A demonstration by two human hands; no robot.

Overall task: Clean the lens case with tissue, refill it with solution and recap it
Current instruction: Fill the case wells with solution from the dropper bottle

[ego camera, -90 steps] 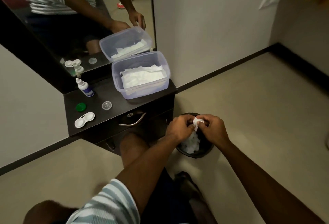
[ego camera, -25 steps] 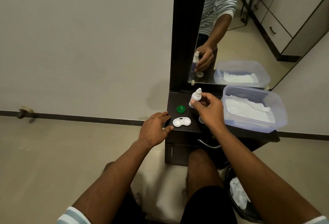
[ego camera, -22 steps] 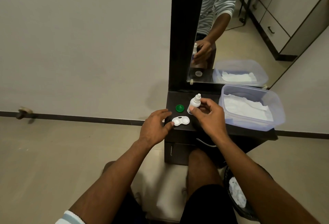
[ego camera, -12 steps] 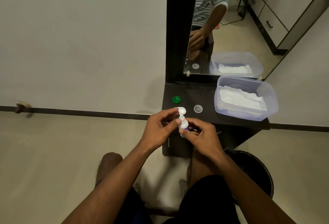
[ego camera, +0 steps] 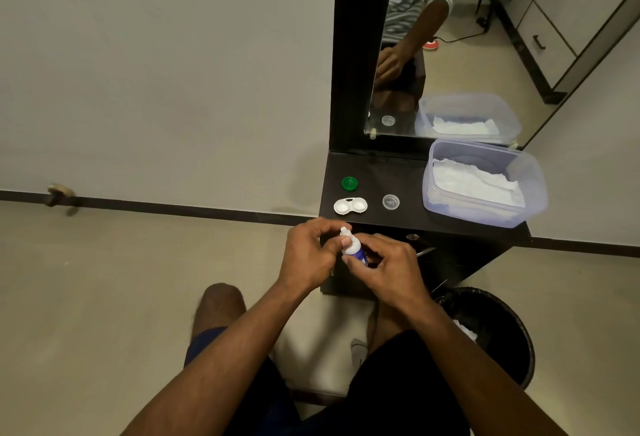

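While your right hand (ego camera: pixel 388 267) curls round the solution bottle (ego camera: pixel 354 251), your left hand (ego camera: pixel 308 253) pinches its white tip. Your fingers hide the bottle's lower half; the open lens case (ego camera: pixel 350 206) lies on the dark shelf (ego camera: pixel 408 176) beyond.

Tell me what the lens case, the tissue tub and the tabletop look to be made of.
Lens case: looks like white moulded plastic, smooth, with faint sheen in its two wells.
Tissue tub: translucent, bluish plastic; the white tissue shows through its walls.
Tabletop: dark, flat, low-gloss surface, probably laminated board, though the look leaves that open.
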